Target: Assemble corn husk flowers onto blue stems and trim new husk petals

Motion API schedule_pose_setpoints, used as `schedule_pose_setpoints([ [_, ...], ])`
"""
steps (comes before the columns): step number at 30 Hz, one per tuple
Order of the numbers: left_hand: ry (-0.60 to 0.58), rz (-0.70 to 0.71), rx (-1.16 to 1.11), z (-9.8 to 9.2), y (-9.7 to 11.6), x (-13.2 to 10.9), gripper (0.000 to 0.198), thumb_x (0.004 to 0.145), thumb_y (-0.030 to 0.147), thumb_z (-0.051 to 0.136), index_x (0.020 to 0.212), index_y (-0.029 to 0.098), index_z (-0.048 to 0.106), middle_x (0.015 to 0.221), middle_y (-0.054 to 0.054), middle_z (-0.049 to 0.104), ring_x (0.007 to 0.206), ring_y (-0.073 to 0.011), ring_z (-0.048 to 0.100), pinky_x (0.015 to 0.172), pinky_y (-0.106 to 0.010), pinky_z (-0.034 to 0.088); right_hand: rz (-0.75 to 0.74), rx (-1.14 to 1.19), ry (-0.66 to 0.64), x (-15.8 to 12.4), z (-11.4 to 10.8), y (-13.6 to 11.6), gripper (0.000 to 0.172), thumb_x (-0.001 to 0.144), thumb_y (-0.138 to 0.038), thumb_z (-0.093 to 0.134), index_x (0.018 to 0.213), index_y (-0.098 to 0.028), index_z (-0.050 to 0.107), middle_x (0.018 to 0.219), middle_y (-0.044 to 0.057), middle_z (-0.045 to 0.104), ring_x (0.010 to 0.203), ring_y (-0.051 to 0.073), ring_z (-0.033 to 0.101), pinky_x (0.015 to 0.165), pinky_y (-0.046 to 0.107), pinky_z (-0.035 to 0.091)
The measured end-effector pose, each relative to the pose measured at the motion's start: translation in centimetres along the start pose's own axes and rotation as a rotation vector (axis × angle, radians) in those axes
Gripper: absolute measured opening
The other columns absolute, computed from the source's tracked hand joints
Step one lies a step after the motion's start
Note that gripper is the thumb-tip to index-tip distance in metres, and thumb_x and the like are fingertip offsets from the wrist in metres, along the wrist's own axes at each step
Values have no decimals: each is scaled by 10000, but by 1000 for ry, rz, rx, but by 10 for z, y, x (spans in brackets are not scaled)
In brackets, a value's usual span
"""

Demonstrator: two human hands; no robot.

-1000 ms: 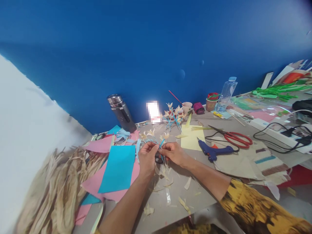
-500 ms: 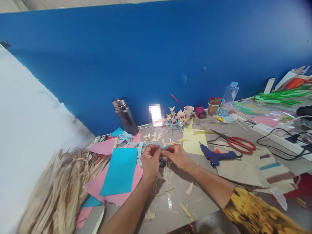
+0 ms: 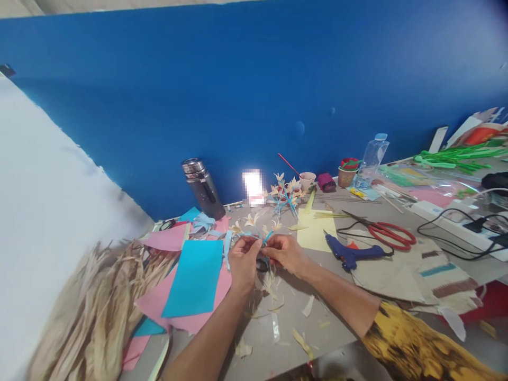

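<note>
My left hand (image 3: 243, 260) and my right hand (image 3: 286, 255) meet over the table with thumbs and fingertips pinched together. Between them is a small spray of cream artificial flowers (image 3: 251, 220) on thin stems wrapped in light blue. One blue-wrapped stem (image 3: 268, 236) slants up from my right fingertips. The joint where the stems come together is mostly hidden by my fingers. Under my hands lies a dark round object (image 3: 262, 265), partly covered. Just beyond stands a second bunch of cream flowers (image 3: 289, 191) on blue stems.
Left lie blue paper (image 3: 194, 278), pink sheets (image 3: 159, 301) and dried husks (image 3: 107, 312), with a dark flask (image 3: 203, 189) behind. Right are a blue glue gun (image 3: 353, 253), red-handled scissors (image 3: 391, 234), a power strip (image 3: 456, 225) and a plastic bottle (image 3: 371, 161). Scraps (image 3: 304, 343) litter the front.
The blue-wrapped stem at my right fingertips now stands more upright. Both hands stay in nearly the same place, still pinched together.
</note>
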State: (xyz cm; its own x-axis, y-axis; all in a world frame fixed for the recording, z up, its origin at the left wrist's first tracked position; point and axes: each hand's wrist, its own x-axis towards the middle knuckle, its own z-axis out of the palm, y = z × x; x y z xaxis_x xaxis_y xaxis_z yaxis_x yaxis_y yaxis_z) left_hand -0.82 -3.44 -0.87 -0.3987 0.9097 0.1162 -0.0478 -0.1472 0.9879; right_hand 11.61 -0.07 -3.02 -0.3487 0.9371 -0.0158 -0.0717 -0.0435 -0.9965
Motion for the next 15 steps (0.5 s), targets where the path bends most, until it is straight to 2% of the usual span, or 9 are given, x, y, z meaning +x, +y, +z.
schedule_pose_setpoints([
  [9, -18, 8, 101, -3, -8, 4, 122, 678, 281, 724, 690, 165, 688, 683, -18, 686, 653, -149, 602, 662, -260, 465, -17, 37, 90, -1, -4, -5, 276, 678, -402, 756, 742, -153, 655, 503, -29, 596, 432, 82, 501, 415, 186, 370],
  [15, -40, 75, 147, -4, -9, 5, 125, 703, 282, 703, 668, 170, 659, 662, 1, 651, 637, -141, 575, 627, -244, 438, -8, 30, 53, -1, -3, -4, 224, 662, -338, 764, 729, -159, 646, 573, -27, 622, 462, 81, 535, 412, 179, 344],
])
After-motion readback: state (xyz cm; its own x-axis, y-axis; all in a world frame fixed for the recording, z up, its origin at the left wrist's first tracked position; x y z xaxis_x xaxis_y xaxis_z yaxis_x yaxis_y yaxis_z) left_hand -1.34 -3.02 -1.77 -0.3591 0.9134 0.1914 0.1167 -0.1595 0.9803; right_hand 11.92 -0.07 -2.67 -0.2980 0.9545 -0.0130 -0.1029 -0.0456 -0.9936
